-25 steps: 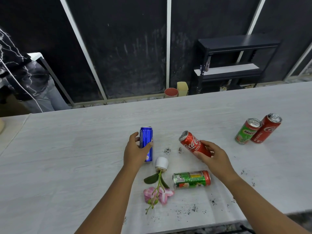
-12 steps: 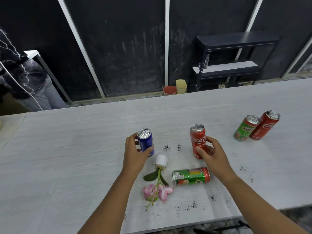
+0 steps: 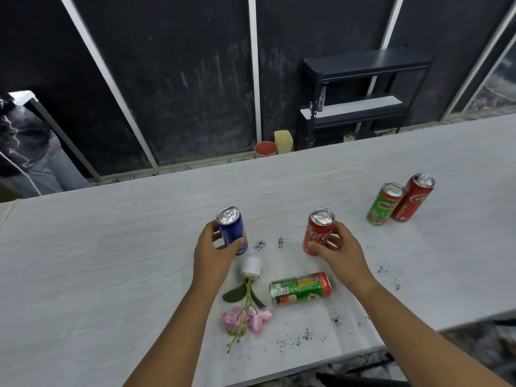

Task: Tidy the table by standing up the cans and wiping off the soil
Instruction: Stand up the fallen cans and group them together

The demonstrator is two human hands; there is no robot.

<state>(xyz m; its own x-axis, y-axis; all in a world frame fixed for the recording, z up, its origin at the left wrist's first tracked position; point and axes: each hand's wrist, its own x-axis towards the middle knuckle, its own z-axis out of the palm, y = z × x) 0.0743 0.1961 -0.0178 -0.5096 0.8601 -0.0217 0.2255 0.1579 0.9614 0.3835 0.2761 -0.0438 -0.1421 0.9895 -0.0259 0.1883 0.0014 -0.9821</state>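
Note:
A blue can [image 3: 231,224] stands upright on the white table [image 3: 111,247], and my left hand [image 3: 215,250] grips its lower part. A red cola can [image 3: 318,229] also stands upright, held round its side by my right hand [image 3: 339,251]. A green can [image 3: 300,289] lies on its side nearer to me. At the far right a green Milo can [image 3: 385,203] and a second red cola can [image 3: 413,201] stand side by side. Soil specks [image 3: 269,243] lie between the two held cans, with more soil [image 3: 304,336] near the front edge.
A small white pot [image 3: 251,268] lies tipped over with a pink artificial flower [image 3: 245,319] spilling toward me. Beyond the table stand a black shelf unit [image 3: 360,93] and two cups [image 3: 273,145]. A person's sleeve [image 3: 19,141] shows at the far left.
Both cans have gone from tilted in my hands to upright on the table. My hands still hold them.

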